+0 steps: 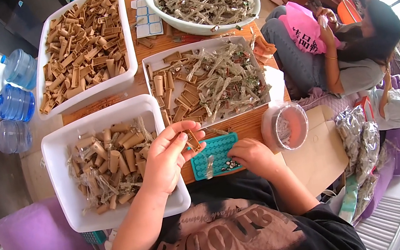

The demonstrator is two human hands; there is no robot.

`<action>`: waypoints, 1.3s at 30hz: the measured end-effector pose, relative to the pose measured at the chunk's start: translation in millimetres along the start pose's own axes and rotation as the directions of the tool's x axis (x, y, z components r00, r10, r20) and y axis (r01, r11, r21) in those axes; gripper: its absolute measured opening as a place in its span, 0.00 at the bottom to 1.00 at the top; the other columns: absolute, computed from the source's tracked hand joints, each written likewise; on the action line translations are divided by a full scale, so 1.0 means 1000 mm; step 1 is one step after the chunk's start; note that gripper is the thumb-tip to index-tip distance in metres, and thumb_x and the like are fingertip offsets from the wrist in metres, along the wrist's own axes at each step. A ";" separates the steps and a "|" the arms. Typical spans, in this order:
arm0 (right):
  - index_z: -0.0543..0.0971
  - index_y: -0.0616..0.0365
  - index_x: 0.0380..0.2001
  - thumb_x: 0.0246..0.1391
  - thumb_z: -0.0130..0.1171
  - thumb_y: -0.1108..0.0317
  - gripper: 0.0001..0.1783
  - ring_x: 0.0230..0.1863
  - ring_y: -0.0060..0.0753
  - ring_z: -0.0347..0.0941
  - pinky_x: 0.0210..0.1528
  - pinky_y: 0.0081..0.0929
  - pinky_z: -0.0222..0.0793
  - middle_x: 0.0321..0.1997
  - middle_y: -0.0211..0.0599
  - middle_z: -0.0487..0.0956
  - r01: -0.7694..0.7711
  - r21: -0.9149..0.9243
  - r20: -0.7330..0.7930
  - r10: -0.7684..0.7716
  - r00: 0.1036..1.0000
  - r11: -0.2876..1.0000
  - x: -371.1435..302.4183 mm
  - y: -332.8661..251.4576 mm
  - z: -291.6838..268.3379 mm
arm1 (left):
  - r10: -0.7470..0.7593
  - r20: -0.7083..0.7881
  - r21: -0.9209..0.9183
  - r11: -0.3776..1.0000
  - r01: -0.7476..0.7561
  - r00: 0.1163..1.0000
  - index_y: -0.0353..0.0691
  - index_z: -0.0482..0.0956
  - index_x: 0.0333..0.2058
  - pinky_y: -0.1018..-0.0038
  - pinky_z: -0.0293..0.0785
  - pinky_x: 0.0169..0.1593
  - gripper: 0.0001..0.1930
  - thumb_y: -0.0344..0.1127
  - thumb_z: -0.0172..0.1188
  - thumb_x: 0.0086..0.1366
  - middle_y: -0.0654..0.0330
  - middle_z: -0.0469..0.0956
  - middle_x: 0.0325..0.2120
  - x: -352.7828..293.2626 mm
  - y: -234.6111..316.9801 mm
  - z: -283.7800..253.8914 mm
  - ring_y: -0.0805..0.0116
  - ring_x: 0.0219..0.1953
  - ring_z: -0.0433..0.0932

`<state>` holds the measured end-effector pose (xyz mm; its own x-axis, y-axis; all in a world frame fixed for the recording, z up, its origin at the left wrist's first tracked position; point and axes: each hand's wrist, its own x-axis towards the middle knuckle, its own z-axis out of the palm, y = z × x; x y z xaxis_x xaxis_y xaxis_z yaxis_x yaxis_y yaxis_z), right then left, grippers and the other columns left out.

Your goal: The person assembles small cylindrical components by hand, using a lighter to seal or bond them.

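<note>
My left hand point(167, 157) is raised above the table's near edge, its fingers closed around a tan plastic casing point(192, 140) with the hollow side showing. To its right, my right hand point(258, 156) reaches down into a shallow teal tray point(213, 147) with rows of small dimples. The fingers of that hand are bent together beside several small round parts point(227, 165) lying in the tray; whatever they pinch is hidden. A small clear plastic strip point(209, 167) lies across the tray's near edge. Beyond the tray, a white box point(220, 119) holds tan casings and clear-wrapped parts.
At left, a white bin point(66, 202) holds casings and clear wrappers; another bin point(128, 36) behind it is heaped with casings. A round basin point(152, 2) of wrapped pieces stands at the back. A clear-lined tub point(301, 138) is at right. Another person point(358, 51) sits at far right.
</note>
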<state>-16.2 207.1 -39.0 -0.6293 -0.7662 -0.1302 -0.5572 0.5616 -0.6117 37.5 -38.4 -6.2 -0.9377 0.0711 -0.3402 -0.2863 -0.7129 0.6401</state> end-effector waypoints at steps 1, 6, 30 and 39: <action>0.77 0.57 0.33 0.44 0.57 0.74 0.09 0.40 0.45 0.72 0.45 0.38 0.68 0.34 0.39 0.76 0.036 -0.034 0.017 -0.035 0.999 0.999 0.001 0.000 0.001 | 0.002 -0.005 0.012 1.000 -0.002 1.000 0.35 0.71 0.48 0.65 0.72 0.54 0.12 0.29 0.41 0.70 0.58 0.72 0.47 0.000 -0.001 -0.001 0.67 0.49 0.73; 0.78 0.56 0.33 0.42 0.57 0.73 0.10 0.40 0.45 0.72 0.45 0.38 0.68 0.34 0.38 0.75 0.092 0.014 0.073 -0.093 0.993 0.996 0.006 -0.001 -0.003 | 0.000 0.015 0.021 1.000 0.000 1.000 0.35 0.71 0.48 0.65 0.72 0.54 0.12 0.29 0.41 0.70 0.58 0.72 0.47 -0.001 -0.002 -0.005 0.68 0.49 0.73; 0.77 0.54 0.37 0.45 0.59 0.70 0.13 0.43 0.43 0.71 0.45 0.38 0.68 0.37 0.36 0.74 0.046 -0.095 0.038 -0.043 0.998 0.994 0.011 -0.001 0.004 | -0.039 -0.004 0.114 0.993 0.039 0.999 0.39 0.73 0.45 0.70 0.71 0.50 0.10 0.30 0.44 0.70 0.60 0.74 0.45 -0.002 -0.002 -0.002 0.70 0.46 0.75; 0.78 0.54 0.36 0.43 0.61 0.71 0.13 0.41 0.40 0.72 0.45 0.34 0.67 0.35 0.34 0.74 0.186 -0.144 -0.020 -0.191 0.981 0.972 0.020 0.001 -0.005 | -0.033 -0.021 0.106 0.994 0.035 0.999 0.36 0.71 0.48 0.66 0.74 0.51 0.11 0.28 0.44 0.69 0.55 0.74 0.46 -0.002 -0.001 0.000 0.65 0.47 0.75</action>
<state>-31.8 193.7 -38.4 -0.5218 -0.8530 0.0044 -0.7367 0.4480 -0.5065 39.3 -37.2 -6.4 -0.9234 0.0796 -0.3755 -0.3380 -0.6321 0.6972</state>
